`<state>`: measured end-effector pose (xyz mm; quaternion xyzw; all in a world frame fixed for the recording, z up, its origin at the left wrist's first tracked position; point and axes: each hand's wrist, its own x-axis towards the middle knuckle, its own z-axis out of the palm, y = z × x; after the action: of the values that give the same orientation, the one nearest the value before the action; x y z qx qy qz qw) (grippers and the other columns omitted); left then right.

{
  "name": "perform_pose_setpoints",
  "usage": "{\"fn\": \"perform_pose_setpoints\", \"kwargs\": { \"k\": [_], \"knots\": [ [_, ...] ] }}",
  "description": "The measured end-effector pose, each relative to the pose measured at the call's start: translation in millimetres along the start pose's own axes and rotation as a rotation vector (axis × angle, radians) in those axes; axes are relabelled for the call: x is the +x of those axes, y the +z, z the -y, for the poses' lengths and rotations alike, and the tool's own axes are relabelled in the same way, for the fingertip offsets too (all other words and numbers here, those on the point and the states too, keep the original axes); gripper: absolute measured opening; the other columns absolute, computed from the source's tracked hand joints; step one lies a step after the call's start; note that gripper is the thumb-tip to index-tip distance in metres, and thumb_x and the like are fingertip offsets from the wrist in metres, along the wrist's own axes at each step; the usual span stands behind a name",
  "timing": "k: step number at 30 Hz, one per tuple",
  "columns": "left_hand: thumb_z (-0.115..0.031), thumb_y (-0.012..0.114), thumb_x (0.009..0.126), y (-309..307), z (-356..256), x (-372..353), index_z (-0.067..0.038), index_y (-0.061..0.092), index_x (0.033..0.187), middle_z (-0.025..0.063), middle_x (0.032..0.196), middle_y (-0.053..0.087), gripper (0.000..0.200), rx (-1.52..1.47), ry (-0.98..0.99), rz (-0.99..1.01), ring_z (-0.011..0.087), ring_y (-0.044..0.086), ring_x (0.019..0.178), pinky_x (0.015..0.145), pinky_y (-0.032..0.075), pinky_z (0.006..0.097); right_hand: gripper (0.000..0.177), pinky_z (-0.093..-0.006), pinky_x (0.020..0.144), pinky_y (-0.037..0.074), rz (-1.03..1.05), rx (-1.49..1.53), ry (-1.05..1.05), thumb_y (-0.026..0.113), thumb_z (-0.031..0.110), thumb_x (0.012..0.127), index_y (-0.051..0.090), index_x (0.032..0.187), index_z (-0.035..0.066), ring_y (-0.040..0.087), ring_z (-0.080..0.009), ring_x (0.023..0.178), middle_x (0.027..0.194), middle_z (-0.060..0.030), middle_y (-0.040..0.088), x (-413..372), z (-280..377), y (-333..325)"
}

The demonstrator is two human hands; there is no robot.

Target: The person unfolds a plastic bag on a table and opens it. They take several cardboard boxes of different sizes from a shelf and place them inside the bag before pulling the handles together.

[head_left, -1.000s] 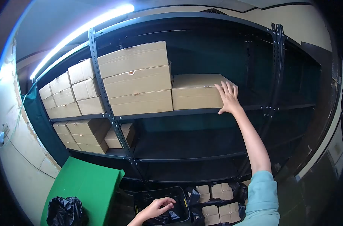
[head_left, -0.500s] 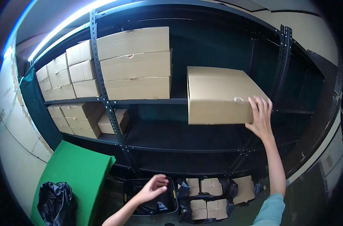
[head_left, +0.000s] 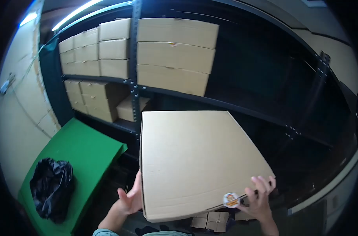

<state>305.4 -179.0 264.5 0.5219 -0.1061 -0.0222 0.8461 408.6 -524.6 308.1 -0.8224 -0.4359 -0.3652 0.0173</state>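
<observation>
A large, flat cardboard box [head_left: 190,157] is held in front of me, off the shelf, its lid facing up toward me. A round sticker [head_left: 231,200] marks its near edge. My right hand [head_left: 259,200] grips the near right corner, with fingertips over the lid and the thumb near the sticker. At the near left side, my left hand [head_left: 130,198] presses against the box; its thumb sticks out, and some fingers are hidden by the box.
A dark metal shelf rack [head_left: 242,105] spans the background, with stacked large boxes [head_left: 175,55] and smaller boxes [head_left: 82,49]. On the left, a black plastic bag [head_left: 52,188] lies on a green surface [head_left: 90,147]. Small cardboard boxes [head_left: 215,221] show below the held box.
The large box has come off the shelf, down and closer to me. My left hand has risen from above the black bin to the box's left side. The view has shifted.
</observation>
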Motion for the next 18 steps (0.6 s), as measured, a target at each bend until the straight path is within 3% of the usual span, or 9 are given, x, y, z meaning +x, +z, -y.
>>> {"fn": "perform_pose_setpoints", "kwargs": {
  "k": [4, 6, 8, 11, 13, 14, 15, 16, 18],
  "knots": [
    [-0.077, 0.031, 0.074, -50.4, -2.1, -47.3, -0.012, 0.012, 0.14, 0.0139, 0.141, 0.025, 0.095, -0.132, -0.16, -0.383, 0.0286, 0.029, 0.127, 0.1, 0.028, 0.0492, 0.049, -0.0521, 0.091, 0.022, -0.023, 0.061, -0.293, 0.067, 0.034, 0.07, 0.048, 0.114, 0.028, 0.036, -0.0201, 0.112, 0.117, -0.0044, 0.044, 46.2, 29.9, 52.9],
    [-0.058, 0.05, 0.079, -75.0, 22.0, -86.0, -0.007, 0.032, 0.132, 0.0135, 0.13, 0.042, 0.076, -0.142, -0.238, -0.642, 0.0253, 0.044, 0.117, 0.095, 0.036, 0.041, 0.047, -0.0508, 0.092, 0.02, -0.073, 0.136, -0.43, 0.064, 0.034, 0.072, 0.048, 0.115, 0.029, 0.036, -0.0184, 0.111, 0.116, -0.0033, 0.045, 70.2, 56.8, 79.3],
    [-0.044, 0.056, 0.079, -81.8, 25.2, -116.2, -0.006, 0.03, 0.133, 0.0131, 0.128, 0.044, 0.071, -0.294, -0.205, -0.779, 0.0238, 0.046, 0.115, 0.095, 0.037, 0.0373, 0.047, -0.0491, 0.094, 0.018, -0.006, 0.222, -0.533, 0.063, 0.034, 0.072, 0.048, 0.117, 0.03, 0.036, -0.0172, 0.111, 0.114, -0.0025, 0.046, 91.0, 81.5, 101.1],
    [-0.04, 0.056, 0.077, -85.1, 46.7, -170.0, -0.005, 0.028, 0.133, 0.0135, 0.127, 0.044, 0.072, -0.37, -0.12, -0.937, 0.0247, 0.044, 0.116, 0.095, 0.037, 0.039, 0.054, -0.0474, 0.095, 0.018, -0.033, 0.296, -0.707, 0.067, 0.039, 0.067, 0.048, 0.116, 0.03, 0.036, -0.0194, 0.112, 0.117, -0.0053, 0.044, 124.8, 119.7, 133.9],
    [-0.041, 0.057, 0.074, -80.2, 45.1, -209.7, -0.004, 0.027, 0.133, 0.0153, 0.127, 0.043, 0.076, -0.375, -0.08, -1.043, 0.0256, 0.043, 0.117, 0.095, 0.036, 0.0399, 0.06, -0.0474, 0.095, 0.019, -0.022, 0.457, -0.705, 0.071, 0.042, 0.063, 0.048, 0.117, 0.03, 0.035, -0.0217, 0.112, 0.119, -0.008, 0.041, 152.9, 148.7, 149.7],
    [-0.042, 0.057, 0.073, -76.0, 44.3, -229.6, -0.004, 0.026, 0.133, 0.0162, 0.127, 0.042, 0.078, -0.375, -0.072, -1.096, 0.0261, 0.042, 0.117, 0.095, 0.036, 0.0403, 0.063, -0.0474, 0.095, 0.019, -0.005, 0.54, -0.695, 0.072, 0.044, 0.061, 0.048, 0.117, 0.029, 0.035, -0.0229, 0.113, 0.121, -0.0093, 0.04, 165.7, 162.5, 157.0],
    [-0.043, 0.058, 0.072, -74.4, 43.7, -251.8, -0.003, 0.026, 0.133, 0.0177, 0.126, 0.041, 0.08, -0.382, -0.035, -1.149, 0.0267, 0.041, 0.117, 0.095, 0.036, 0.0407, 0.075, -0.047, 0.094, 0.024, -0.002, 0.654, -0.661, 0.075, 0.047, 0.055, 0.047, 0.119, 0.022, 0.034, -0.0279, 0.114, 0.124, -0.0132, 0.037, 184.7, 177.5, 161.5],
    [-0.044, 0.058, 0.07, -74.9, 44.4, -274.5, -0.002, 0.026, 0.133, 0.0193, 0.126, 0.04, 0.082, -0.386, 0.003, -1.195, 0.0273, 0.041, 0.117, 0.095, 0.035, 0.0411, 0.086, -0.0471, 0.094, 0.027, 0.055, 0.826, -0.491, 0.076, 0.049, 0.052, 0.042, 0.124, 0.014, 0.034, -0.0315, 0.114, 0.124, -0.015, 0.036, 199.9, 196.6, 166.1],
    [-0.044, 0.059, 0.068, -72.7, 46.3, -322.2, 0.0, 0.03, 0.13, 0.02, 0.121, 0.044, 0.082, -0.41, 0.079, -1.276, 0.0278, 0.045, 0.112, 0.095, 0.036, 0.0395, 0.098, -0.0448, 0.091, 0.034, 0.195, 1.029, -0.318, 0.072, 0.057, 0.055, 0.032, 0.13, 0.007, 0.036, -0.0314, 0.113, 0.124, -0.0148, 0.036, 226.2, 220.7, 183.3]
  ]
}}
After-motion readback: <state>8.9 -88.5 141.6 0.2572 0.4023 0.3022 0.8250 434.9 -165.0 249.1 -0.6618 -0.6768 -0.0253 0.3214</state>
